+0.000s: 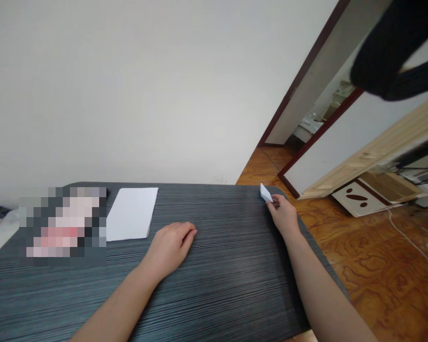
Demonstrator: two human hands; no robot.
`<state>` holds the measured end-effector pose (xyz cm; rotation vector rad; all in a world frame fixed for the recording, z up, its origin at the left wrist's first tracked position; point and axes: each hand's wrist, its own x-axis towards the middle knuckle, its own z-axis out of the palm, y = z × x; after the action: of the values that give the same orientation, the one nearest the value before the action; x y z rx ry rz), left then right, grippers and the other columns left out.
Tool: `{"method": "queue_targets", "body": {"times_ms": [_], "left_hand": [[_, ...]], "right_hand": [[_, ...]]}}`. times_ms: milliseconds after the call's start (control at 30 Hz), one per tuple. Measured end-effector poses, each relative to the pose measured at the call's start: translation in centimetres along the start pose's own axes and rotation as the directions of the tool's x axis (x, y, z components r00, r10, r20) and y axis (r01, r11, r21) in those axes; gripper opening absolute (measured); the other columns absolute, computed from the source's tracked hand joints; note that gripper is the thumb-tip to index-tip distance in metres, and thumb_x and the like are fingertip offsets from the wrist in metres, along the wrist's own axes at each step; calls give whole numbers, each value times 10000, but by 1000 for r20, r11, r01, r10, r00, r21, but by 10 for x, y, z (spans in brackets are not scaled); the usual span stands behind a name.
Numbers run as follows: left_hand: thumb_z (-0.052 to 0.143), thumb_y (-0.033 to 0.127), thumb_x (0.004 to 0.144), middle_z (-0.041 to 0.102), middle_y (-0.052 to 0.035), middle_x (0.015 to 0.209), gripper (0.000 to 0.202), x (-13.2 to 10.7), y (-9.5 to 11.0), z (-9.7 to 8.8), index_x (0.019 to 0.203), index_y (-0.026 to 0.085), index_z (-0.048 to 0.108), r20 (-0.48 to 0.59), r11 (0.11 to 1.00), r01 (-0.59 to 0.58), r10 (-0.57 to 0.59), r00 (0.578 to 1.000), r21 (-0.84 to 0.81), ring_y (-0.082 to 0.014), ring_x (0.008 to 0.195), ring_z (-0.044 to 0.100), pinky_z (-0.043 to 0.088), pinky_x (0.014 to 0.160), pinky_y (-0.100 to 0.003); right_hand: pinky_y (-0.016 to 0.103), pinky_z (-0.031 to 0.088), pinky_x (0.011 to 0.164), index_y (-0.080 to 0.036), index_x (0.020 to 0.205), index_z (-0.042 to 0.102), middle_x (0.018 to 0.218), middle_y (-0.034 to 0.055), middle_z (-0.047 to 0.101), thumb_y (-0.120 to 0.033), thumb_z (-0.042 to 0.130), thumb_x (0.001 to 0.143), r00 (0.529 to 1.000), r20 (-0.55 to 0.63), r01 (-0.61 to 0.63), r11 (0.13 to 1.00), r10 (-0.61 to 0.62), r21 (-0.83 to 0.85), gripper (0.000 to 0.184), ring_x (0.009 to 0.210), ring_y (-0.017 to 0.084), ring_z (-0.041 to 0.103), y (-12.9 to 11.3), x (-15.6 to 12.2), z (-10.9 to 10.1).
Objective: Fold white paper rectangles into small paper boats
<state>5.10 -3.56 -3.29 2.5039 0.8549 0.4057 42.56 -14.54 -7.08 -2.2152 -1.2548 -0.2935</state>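
Dark grey table point(228, 232) here, streaky wood-grain top with a rounded corner. There's a white stack of paper point(131, 213) lying flat near the far edge, and just left of it some pixelated-out object point(62, 225), no clue what that is.

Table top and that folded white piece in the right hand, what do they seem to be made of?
The table top looks like laminate or veneered board: dark grey, with fine wood-grain streaks and a low sheen, though its core doesn't show. The folded piece in the right hand looks like plain white paper, thin and matte, with crisp creases.
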Motion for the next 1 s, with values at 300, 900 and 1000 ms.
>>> {"method": "queue_targets", "body": {"times_ms": [300,900,1000], "left_hand": [[341,298,913,635,-25,795,270,-2,2,0,852,219,591,-27,1000,0,1,1000,2,-180,772,582,424,721,-297],[395,367,875,355,-185,1397,491,-2,-23,-18,1288,101,409,-486,834,522,-387,783,177,-364,1343,147,138,1050,-564],[381,405,870,287,-243,1420,593,-1,-32,-11,1327,30,340,-463,767,599,-457,760,228,-403,1343,113,117,1039,-578]], "right_hand": [[329,453,604,-135,1101,516,820,88,597,-486,527,805,984,-171,28,993,-47,-112,459,636,199,546,-38,-3,-34],[518,317,1027,-172,1313,465,1411,130,384,-433,490,850,750,382,508,840,-539,189,532,1305,316,325,-147,-29,50],[519,323,1024,-180,1309,471,1413,122,383,-434,480,853,739,389,521,833,-550,187,521,1304,315,327,-145,-27,51]]}}
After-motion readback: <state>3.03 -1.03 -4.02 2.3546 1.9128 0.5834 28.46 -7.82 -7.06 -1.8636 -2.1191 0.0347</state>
